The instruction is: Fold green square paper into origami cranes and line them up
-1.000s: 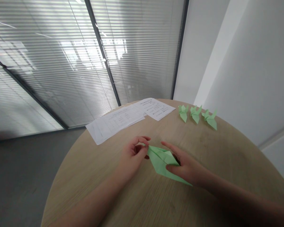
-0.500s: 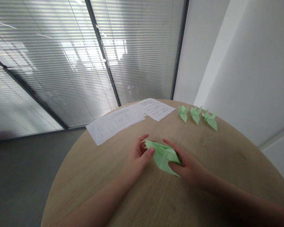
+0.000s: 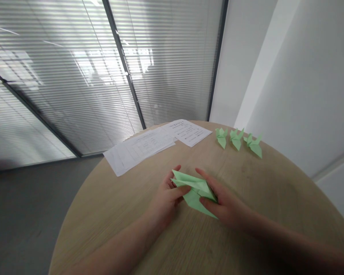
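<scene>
A partly folded piece of green paper (image 3: 195,191) lies between both hands on the round wooden table (image 3: 246,179). My left hand (image 3: 167,196) pinches its left end, thumb laid across the top and fingers behind. My right hand (image 3: 222,202) grips the right side, thumb under the lower flap and forefinger along the upper edge. The paper is lifted a little off the tabletop at its left end.
Three finished green paper cranes (image 3: 237,138) stand in a row at the table's far right. White printed sheets (image 3: 149,147) lie at the far edge, a second sheet (image 3: 189,131) beside them. Glass walls with blinds (image 3: 88,76) stand behind; a white wall is at the right.
The long pointed flap at the lower right has been folded in, so the paper is shorter. My left hand has moved from the tip onto the paper's left end.
</scene>
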{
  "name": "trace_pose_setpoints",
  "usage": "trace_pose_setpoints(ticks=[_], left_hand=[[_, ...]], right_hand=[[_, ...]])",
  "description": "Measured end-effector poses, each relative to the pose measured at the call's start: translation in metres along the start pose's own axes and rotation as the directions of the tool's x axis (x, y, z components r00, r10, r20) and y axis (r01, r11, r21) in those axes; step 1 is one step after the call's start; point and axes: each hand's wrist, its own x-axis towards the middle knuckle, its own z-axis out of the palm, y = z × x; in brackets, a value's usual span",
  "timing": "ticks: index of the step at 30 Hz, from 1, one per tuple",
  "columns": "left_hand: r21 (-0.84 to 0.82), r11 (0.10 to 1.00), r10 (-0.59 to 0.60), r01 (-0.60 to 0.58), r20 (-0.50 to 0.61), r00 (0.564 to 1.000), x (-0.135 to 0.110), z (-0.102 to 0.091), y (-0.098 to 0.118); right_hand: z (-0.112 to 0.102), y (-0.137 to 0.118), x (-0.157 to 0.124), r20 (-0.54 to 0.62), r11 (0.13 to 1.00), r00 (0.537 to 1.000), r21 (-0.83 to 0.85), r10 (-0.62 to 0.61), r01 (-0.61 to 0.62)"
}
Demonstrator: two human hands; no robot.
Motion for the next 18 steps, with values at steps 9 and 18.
trace_pose_setpoints(ticks=[9,18], left_hand=[[0.156,0.987,0.019,-0.026,0.044,0.999,-0.009,0.01,-0.007],[0.234,0.971,0.05,-0.044,-0.023,0.998,-0.009,0.01,-0.007]], right_hand=[[0.01,-0.005,-0.002,0.053,0.991,0.997,-0.111,-0.064,0.07],[0.013,-0.007,-0.002,0.023,0.988,0.999,-0.149,0.048,-0.044]])
